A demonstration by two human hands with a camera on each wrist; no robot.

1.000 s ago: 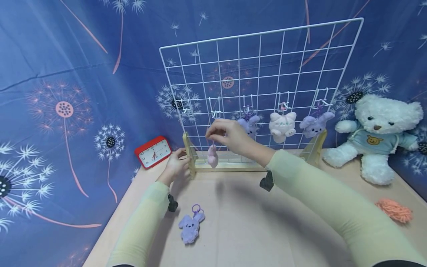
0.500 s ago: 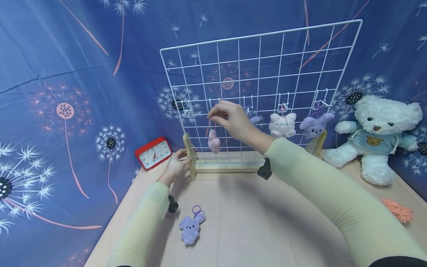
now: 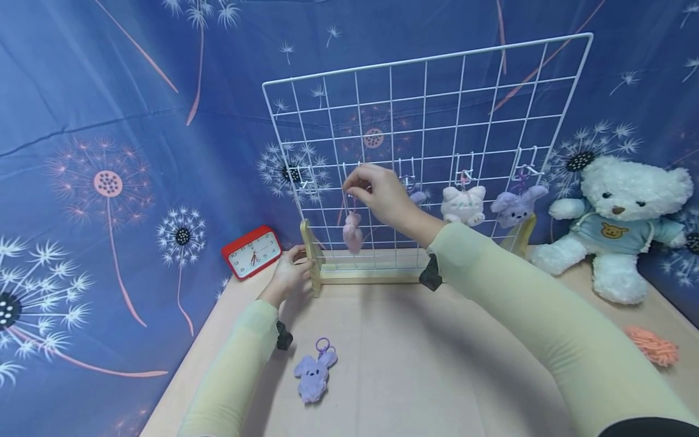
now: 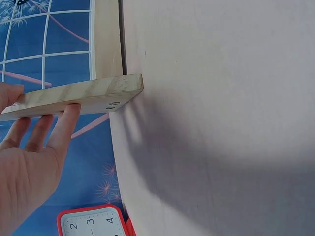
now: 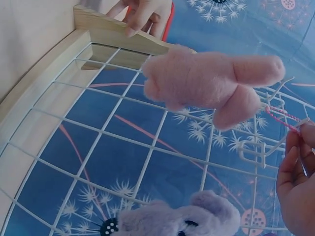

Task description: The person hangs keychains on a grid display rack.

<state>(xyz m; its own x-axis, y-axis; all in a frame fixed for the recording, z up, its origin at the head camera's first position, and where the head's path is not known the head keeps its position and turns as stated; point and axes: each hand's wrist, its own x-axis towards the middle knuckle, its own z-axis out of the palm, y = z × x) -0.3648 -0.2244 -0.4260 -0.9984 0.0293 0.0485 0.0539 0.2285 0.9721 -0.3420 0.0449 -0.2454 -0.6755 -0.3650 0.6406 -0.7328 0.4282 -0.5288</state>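
My right hand [image 3: 382, 194] pinches the pink cord [image 5: 280, 114] of a pink plush keychain [image 5: 197, 81], which dangles below the fingers. Right by the fingertips is a white wire hook [image 5: 253, 152] on the white grid rack [image 3: 426, 59]. My left hand [image 3: 287, 276] grips the wooden end piece [image 4: 74, 96] of the rack's stand, thumb on one side and fingers on the other. Along the grid hang a purple bunny keychain [image 5: 182, 221], partly hidden by my right hand in the head view, a white plush keychain [image 3: 463, 205] and another purple bunny [image 3: 514, 206].
A purple bunny keychain [image 3: 313, 379] with a ring lies on the table in front. A red clock [image 3: 253, 252] stands left of the rack. To the right sit a white teddy bear [image 3: 614, 224] and an orange yarn bundle [image 3: 652, 346]. Another hook [image 3: 306, 186] is at the grid's left.
My right hand has risen with the pink plush keychain from low on the grid to hook height, then shifted slightly right. The left hand has stayed on the wooden end piece.
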